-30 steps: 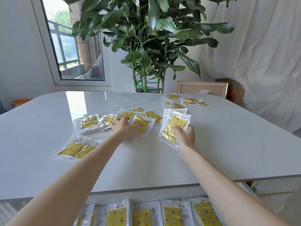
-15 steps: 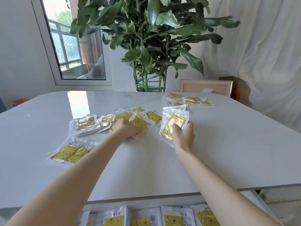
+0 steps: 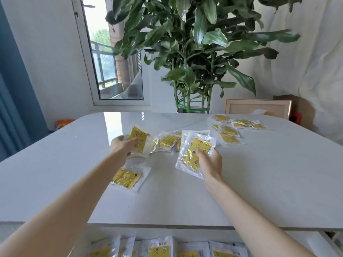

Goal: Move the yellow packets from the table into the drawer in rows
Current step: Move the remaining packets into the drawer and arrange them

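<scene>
Yellow packets in clear wrappers lie scattered over the white table. My left hand grips one yellow packet and holds it tilted up above the tabletop. My right hand holds a small stack of packets, thumb on top. A loose packet lies below my left hand. More packets lie between my hands, and another group of packets sits at the far right. Under the table's front edge the open drawer shows a row of upright packets.
A large leafy plant stands behind the table's far edge. A wooden picture frame leans behind the table at the right. An open window is at the back left, a white curtain at the right.
My left hand has picked a packet up off the pile and lifted it leftward. My right hand has raised its stack slightly. The camera has shifted, so the scene sits differently in view.
</scene>
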Tool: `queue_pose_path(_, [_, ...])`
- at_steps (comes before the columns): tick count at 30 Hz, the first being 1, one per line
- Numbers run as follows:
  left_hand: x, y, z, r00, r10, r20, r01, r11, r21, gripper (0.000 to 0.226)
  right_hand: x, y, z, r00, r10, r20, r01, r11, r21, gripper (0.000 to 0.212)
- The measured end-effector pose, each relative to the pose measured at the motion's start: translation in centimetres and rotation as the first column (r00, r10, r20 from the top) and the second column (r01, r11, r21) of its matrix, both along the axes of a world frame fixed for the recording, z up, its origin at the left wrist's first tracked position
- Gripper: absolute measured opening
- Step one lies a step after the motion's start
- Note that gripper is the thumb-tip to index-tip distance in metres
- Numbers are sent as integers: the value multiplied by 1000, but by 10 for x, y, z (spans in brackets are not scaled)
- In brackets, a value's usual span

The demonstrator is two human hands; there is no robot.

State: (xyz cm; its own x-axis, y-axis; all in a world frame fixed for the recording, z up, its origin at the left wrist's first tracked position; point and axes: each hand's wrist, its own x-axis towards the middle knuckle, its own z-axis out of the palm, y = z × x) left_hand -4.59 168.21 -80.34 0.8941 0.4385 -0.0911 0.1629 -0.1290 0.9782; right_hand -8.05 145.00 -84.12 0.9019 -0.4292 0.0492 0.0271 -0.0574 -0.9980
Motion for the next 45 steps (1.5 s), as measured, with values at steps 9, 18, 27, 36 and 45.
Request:
queue_pose_path(9, [66, 49, -49, 975, 105, -195, -77, 986, 145, 53, 19, 36, 0, 998, 58, 4, -57, 994, -88, 51])
queue_pose_path(18, [70, 38, -48, 975, 138, -176, -103, 975, 198, 61, 26, 38, 0, 999, 44, -5, -44, 993, -110, 54])
queue_pose_path(27, [34, 11, -27, 979, 203, -32, -181, 926, 331, 43, 24, 37, 0, 999, 33, -9, -34, 996, -84, 43])
queue_pose_path(36, [34, 6, -13, 986, 166, -19, -160, 972, 173, 50, 25, 35, 1, 998, 51, -24, -52, 997, -55, 60])
queue_pose_path(45, [-3, -25, 22, 973, 71, 221, -65, 997, -34, 17, 16, 25, 7, 983, 134, -126, -116, 983, 144, 50])
